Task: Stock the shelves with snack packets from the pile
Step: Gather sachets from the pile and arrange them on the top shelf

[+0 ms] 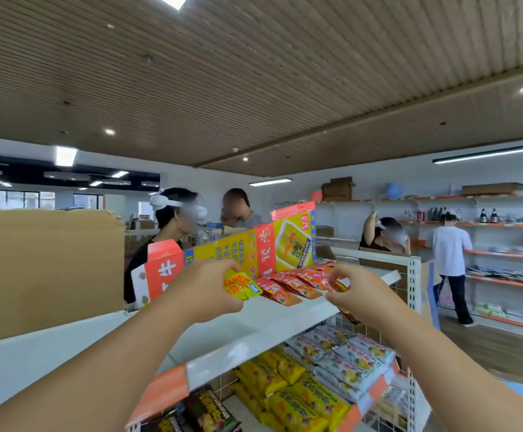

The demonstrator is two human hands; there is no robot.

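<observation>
My left hand (207, 291) grips a small stack of yellow snack packets (242, 285) just above the white top shelf (254, 325). My right hand (357, 291) pinches the edge of a red packet at the right end of a row of red snack packets (291, 285) lying overlapped on that shelf. The yellow packets sit at the left end of the red row. The pile itself is out of view.
A flattened yellow and red carton (238, 254) leans behind the packets, and a brown cardboard box (45, 263) stands at the left. The lower shelf (369, 397) holds yellow, white and dark packets. Several people stand beyond; wall shelves (503, 254) line the right.
</observation>
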